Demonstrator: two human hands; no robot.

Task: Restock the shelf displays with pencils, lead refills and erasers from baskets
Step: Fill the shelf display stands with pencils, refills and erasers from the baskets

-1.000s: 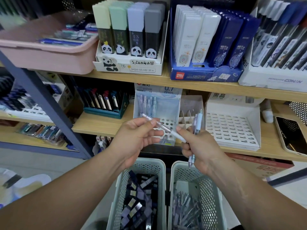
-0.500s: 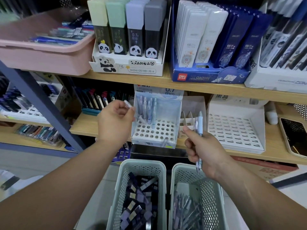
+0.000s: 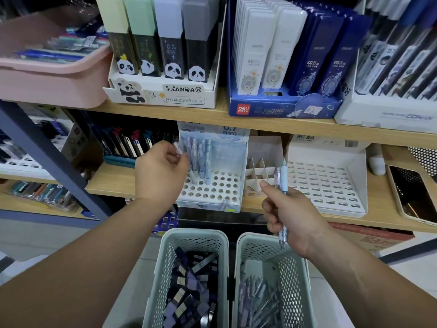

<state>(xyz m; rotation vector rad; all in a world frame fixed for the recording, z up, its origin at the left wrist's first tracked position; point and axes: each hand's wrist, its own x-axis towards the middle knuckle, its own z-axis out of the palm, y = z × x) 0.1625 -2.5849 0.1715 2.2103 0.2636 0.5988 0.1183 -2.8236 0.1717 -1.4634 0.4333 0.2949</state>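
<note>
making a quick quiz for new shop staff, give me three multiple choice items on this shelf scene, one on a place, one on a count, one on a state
1. Where does the phone lie?
A in the left basket
B in the pink tub
C on the lower shelf, far right

2. How many lid colours show in the panda display box?
A two
B four
C six

3. What is the right hand doing?
A holding pencils upright
B lying flat and empty
C pressing on the phone

Answers:
1 C, the phone rests flat at the right end of the lower shelf.
2 B, the lids are yellow, green, lilac and grey.
3 A, its fingers curl round the pencils, which stick up above the fist.
</note>
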